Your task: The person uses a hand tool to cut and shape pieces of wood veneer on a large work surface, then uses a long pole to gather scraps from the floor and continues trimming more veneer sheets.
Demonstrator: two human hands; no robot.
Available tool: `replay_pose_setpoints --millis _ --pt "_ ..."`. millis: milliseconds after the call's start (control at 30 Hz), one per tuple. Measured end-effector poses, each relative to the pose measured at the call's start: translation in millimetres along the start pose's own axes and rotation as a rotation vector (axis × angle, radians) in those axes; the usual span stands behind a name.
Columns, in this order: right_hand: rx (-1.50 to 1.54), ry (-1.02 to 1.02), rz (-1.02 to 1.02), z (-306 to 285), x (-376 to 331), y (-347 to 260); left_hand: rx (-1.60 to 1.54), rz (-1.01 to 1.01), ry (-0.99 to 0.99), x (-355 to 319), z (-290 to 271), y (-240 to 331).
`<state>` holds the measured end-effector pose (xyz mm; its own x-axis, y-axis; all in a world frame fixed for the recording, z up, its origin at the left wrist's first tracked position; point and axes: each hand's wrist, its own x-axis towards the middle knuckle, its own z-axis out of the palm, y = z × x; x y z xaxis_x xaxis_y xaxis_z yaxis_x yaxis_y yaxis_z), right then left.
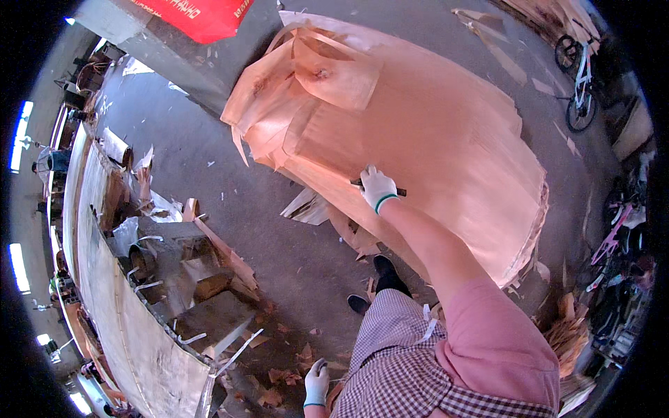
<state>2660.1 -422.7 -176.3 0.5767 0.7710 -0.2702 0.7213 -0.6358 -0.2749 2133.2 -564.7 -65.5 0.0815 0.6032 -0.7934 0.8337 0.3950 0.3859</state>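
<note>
My right hand point(378, 184), in a white glove with a green cuff, is closed around a dark, narrow bar-like tool point(401, 192) whose ends stick out on both sides of the fist. It rests over the near left edge of a big stack of reddish-brown wood veneer sheets point(432, 132). Loose, torn and curled veneer pieces point(334, 73) lie on the stack's far left end. Low beside my body hangs my left hand point(317, 383), also gloved, its fingers loosely extended with nothing visible in them.
A long pale sheet-covered bench point(104, 299) runs along the left, with a scrap-filled bin area point(202, 272) beside it. A grey block with a red cover point(202, 17) stands at the far left of the stack. Veneer scraps point(272, 397) litter the floor. Bicycles point(582, 90) stand at right.
</note>
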Motion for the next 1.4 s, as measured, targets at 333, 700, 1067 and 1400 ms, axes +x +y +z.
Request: replay_pose_setpoints --millis 333,700,1067,1400 --pt "0.074 -0.136 -0.027 -6.4 13.7 12.9 -0.091 -0.052 -0.094 11.6 10.8 -12.3" --pt "0.136 0.111 0.518 -42.1 2.7 69.3 -0.061 -0.034 -0.084 16.8 0.2 -15.6" --pt "0.204 0.244 0.356 -46.2 -8.2 128.3 -0.177 0.043 -0.12 53.4 4.6 -8.9" --pt "0.027 0.202 0.157 -79.6 74.9 205.8 0.12 0.092 -0.002 15.2 5.4 8.5"
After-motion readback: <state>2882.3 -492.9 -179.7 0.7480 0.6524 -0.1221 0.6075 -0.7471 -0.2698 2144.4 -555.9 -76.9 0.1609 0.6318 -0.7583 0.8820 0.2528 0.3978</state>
